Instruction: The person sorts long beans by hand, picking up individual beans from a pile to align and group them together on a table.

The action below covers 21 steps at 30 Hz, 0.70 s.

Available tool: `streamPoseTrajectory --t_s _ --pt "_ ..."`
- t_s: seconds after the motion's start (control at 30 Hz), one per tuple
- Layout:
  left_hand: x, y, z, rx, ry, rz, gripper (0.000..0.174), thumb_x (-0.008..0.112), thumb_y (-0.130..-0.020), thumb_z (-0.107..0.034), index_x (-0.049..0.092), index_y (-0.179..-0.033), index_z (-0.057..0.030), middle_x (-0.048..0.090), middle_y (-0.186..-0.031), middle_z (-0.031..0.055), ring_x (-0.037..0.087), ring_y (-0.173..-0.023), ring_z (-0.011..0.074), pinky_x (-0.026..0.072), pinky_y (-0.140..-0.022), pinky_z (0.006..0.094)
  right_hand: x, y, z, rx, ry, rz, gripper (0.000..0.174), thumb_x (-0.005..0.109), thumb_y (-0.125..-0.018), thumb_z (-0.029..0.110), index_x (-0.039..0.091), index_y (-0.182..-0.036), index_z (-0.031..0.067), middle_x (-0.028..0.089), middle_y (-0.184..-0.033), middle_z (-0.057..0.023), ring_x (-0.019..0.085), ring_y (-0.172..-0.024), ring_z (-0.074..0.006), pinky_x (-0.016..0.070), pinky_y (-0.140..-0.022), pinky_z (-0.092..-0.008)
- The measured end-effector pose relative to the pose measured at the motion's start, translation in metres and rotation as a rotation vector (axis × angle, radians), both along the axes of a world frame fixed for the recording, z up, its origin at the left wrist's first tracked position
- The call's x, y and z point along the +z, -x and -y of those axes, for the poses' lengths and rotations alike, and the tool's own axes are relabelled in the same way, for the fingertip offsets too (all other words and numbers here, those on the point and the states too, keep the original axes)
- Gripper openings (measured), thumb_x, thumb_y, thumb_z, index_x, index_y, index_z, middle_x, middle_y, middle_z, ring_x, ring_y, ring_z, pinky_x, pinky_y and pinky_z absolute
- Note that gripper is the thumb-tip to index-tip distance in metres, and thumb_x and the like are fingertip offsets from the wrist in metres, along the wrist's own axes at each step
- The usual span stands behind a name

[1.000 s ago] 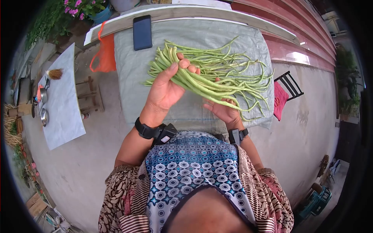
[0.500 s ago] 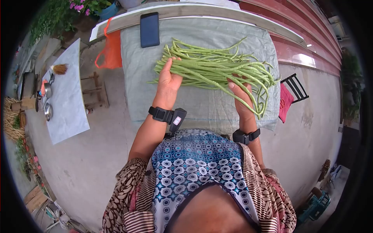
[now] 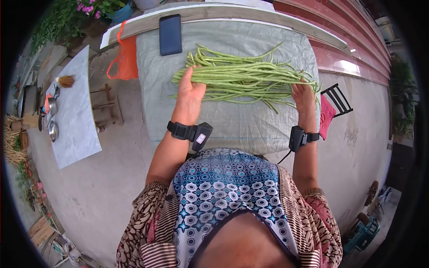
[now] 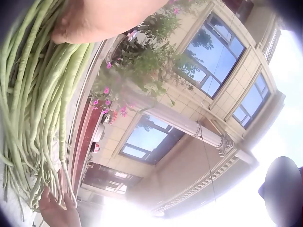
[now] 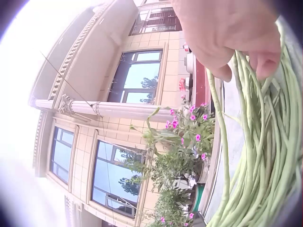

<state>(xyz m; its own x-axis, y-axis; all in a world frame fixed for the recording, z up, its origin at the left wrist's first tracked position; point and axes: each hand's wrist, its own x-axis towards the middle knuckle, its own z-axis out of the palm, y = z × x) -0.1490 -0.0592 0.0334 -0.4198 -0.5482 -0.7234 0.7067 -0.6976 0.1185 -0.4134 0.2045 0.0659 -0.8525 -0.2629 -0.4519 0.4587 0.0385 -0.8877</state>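
Observation:
Long green beans (image 3: pixel 250 76) lie in a loose bundle across the grey-green sheet (image 3: pixel 241 127), with more beans beneath and behind them. At the bundle's left end my left hand (image 3: pixel 191 96) grips it, thumb on top and the other fingers mostly hidden under the beans. My right hand (image 3: pixel 305 100) holds the thin tips at the right end, its fingers partly covered. In the left wrist view the beans (image 4: pixel 45 94) run from my left hand (image 4: pixel 104 19) to my right hand (image 4: pixel 59 213). The right wrist view shows my right hand (image 5: pixel 227 33) around some beans (image 5: pixel 258 156).
A phone (image 3: pixel 170 35) lies at the sheet's back left, beside a hanging orange bag (image 3: pixel 126 60). A board (image 3: pixel 223 13) runs along the back edge. Left stands a pale table (image 3: pixel 76 120) with a brush and metal bowls; right, a folding stool (image 3: pixel 338 99) with pink cloth.
The raised bundle has come down and lies straighter across the pile. My right hand has moved right, from under the beans to their tips; my left hand has lowered while keeping its grip.

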Motion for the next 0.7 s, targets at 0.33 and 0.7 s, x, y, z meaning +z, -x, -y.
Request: streamPoseTrajectory --t_s 0.33,0.7 --pt "0.037 0.016 -0.004 -0.122 0.315 0.371 0.023 0.066 -0.089 -0.013 0.060 -0.107 0.0008 0.062 -0.107 0.0089 0.059 -0.099 0.0198 0.0478 -0.089 0.0312 0.043 -0.101 0.019 0.922 -0.429 -0.710 0.012 0.068 -0.081 0.014 0.069 -0.091 0.0062 0.064 -0.090 -0.0027 0.059 -0.080 -0.0154 0.0471 -0.072 -0.0310" --pt "0.043 -0.059 0.033 -0.237 0.532 0.805 0.052 0.068 -0.086 -0.015 0.047 -0.131 -0.0001 0.053 -0.123 0.0139 0.051 -0.115 0.0245 0.0455 -0.092 0.0361 -0.012 -0.119 0.059 0.883 -0.650 -1.444 0.022 0.068 -0.075 0.012 0.062 -0.097 0.0113 0.062 -0.092 -0.0064 0.056 -0.094 -0.0284 0.0413 -0.089 -0.0419"
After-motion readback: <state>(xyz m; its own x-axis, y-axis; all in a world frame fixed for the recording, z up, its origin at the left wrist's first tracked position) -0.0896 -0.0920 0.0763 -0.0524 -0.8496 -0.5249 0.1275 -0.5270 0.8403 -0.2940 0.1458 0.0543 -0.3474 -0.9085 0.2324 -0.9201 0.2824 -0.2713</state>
